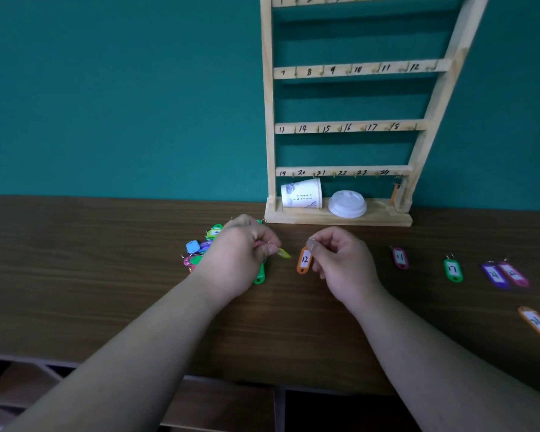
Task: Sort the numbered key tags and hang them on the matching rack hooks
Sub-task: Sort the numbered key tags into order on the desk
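Note:
A wooden key rack point(349, 70) with numbered hooks stands against the teal wall. My right hand point(340, 260) pinches the ring of an orange tag marked 12 point(304, 260), which hangs just above the table. My left hand point(240, 254) pinches a yellow tag point(283, 253) over a heap of coloured tags point(200, 247); a green tag point(259, 274) pokes out under it. To the right lie a pink tag marked 11 point(400, 258), a green tag marked 17 point(453, 270), a purple tag point(494, 275), a magenta tag point(514, 273) and an orange tag point(538, 324).
A white paper cup point(301, 193) lies on its side on the rack's base beside a white lid point(347, 204). One orange tag point(395, 193) hangs from the bottom right hook. The brown wooden table point(106, 260) ends near me, with open shelves point(215, 403) below.

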